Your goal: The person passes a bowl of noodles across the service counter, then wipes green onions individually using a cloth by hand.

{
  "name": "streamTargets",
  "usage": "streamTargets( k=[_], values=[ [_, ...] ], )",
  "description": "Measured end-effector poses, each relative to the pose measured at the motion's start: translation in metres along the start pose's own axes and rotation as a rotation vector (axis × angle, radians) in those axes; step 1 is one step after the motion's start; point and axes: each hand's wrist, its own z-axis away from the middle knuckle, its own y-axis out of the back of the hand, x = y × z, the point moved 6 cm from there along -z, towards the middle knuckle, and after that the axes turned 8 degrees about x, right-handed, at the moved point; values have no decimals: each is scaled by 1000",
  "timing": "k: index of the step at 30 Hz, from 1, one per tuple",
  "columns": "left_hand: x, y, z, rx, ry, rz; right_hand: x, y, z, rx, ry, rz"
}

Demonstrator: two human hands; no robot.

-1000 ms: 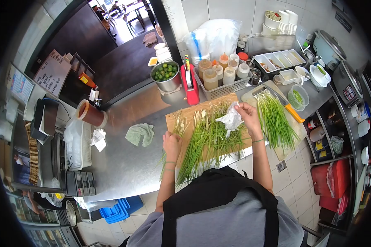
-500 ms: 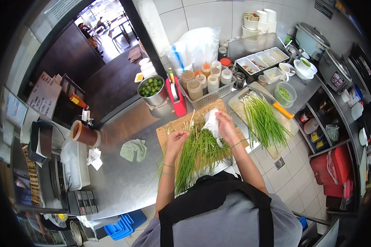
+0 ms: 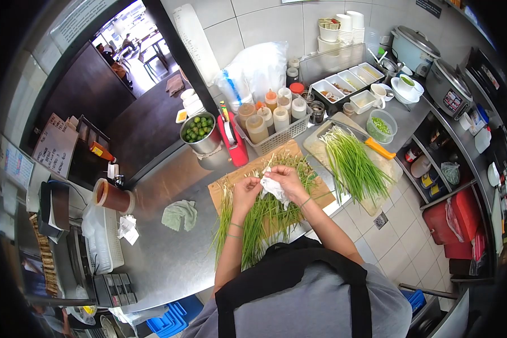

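Between my hands hangs a crumpled white paper towel [image 3: 274, 191], its upper part pinched in the fingers of my right hand [image 3: 286, 181]. My left hand [image 3: 247, 193] is closed in a pinch right beside the towel's left edge; what its fingertips hold is too small to make out. Beneath both hands, loose green onions [image 3: 253, 228] spread over a sheet of brown paper [image 3: 320, 191], their pale root ends toward the back. To the right, a neater bunch of green onions [image 3: 355, 163] lies on a white cutting board [image 3: 372, 206] beside a knife with an orange handle [image 3: 379, 149].
Behind the paper stand a basket of sauce bottles [image 3: 276, 138], a red dispenser [image 3: 232, 141] and a pot of green limes [image 3: 200, 132]. A tub of chopped green onion [image 3: 381, 126] sits at the right. A green cloth [image 3: 179, 215] lies on the steel counter [image 3: 158, 253].
My right hand has moved left with the paper towel, and my left hand has shifted slightly; the two now meet over the green onions. The whole view has shifted a little.
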Motion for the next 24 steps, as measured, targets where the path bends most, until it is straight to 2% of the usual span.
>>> streamTargets(
  k=[1,4,7,10,14,20,22,24],
  values=[
    [0,0,0,-9,5,-23,-3,-1,1,-2,17,34],
    [14,4,-3,156,-90,86,-10,-3,1,-22,106,167],
    [33,4,-10,129,-200,27,-10,-7,-1,-78,197,298],
    [29,-2,-18,38,-197,30,-14,-11,-1,-104,326,446],
    [23,0,-20,47,-35,269,-38,-20,12,-65,571,764],
    [27,13,-19,130,93,444,-39,-28,21,-130,727,916],
    [29,28,-24,212,90,519,-33,-22,21,-164,655,919],
    [34,40,-24,208,78,440,-24,-8,15,-131,636,942]
  ],
)
